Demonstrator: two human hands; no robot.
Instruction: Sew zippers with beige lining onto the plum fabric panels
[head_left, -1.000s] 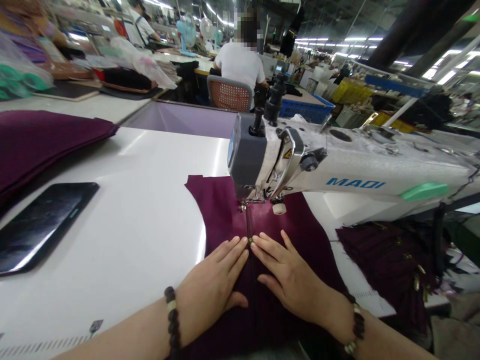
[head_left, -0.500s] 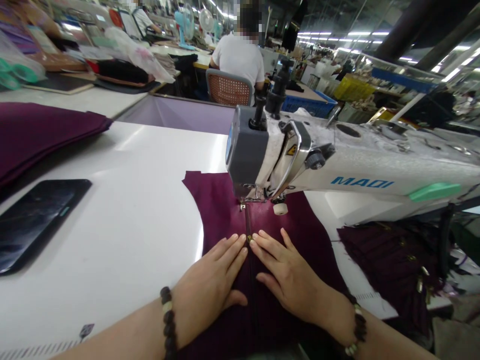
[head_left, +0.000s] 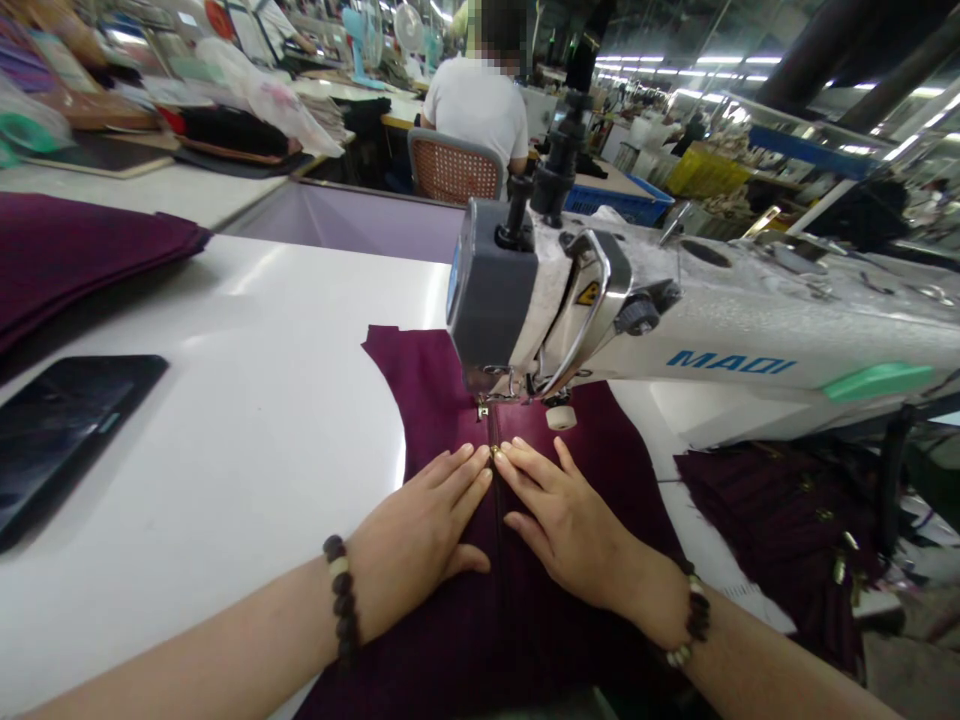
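Observation:
A dark purple fabric panel (head_left: 592,470) lies under the head of a sewing machine (head_left: 491,290). Down its middle runs a zipper (head_left: 501,540), with a small brass-coloured piece between my fingertips. My left hand (head_left: 427,520) rests flat on the panel left of the zipper, thumb stretched out. On the other side my right hand (head_left: 566,515) presses flat too, fingers spread. Both sets of fingertips nearly meet at the zipper, just in front of the presser foot (head_left: 484,411). The lower part of the panel is partly hidden by my hands and arms.
A black phone (head_left: 75,435) and stacked purple fabric (head_left: 82,255) lie at left on the white table (head_left: 285,400). More purple pieces with metal zipper pulls (head_left: 780,530) are heaped at right. Ahead, a person in a white shirt (head_left: 476,115) sits on a chair (head_left: 456,168).
Both hands and the panel have shifted slightly forward toward the presser foot. The brass-coloured piece is now closer to it. The view has also moved a little.

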